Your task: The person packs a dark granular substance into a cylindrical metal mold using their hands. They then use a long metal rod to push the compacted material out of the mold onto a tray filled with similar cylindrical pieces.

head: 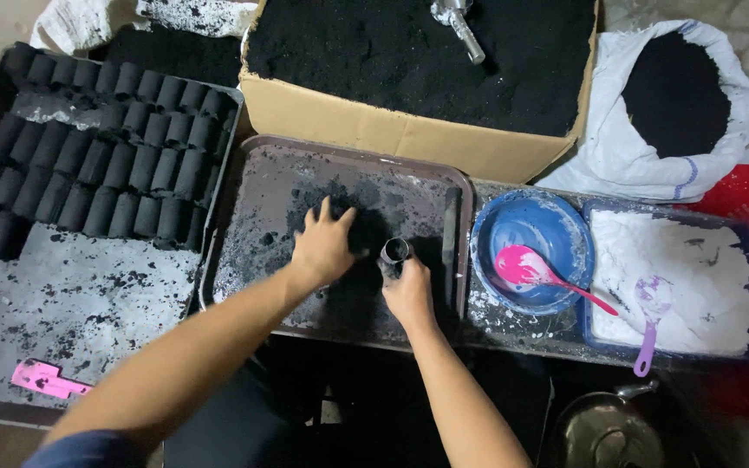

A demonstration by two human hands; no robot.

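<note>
On the brown tray [244, 217], your left hand [322, 247] spreads open over black powder [366, 230] while your right hand [409, 290] grips an upright tube [394, 253], which could tip and spill.

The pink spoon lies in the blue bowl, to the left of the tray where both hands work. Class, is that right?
Not quite. The head view shows the pink spoon in the blue bowl, but to the right of the tray where the left hand and right hand work.
</note>
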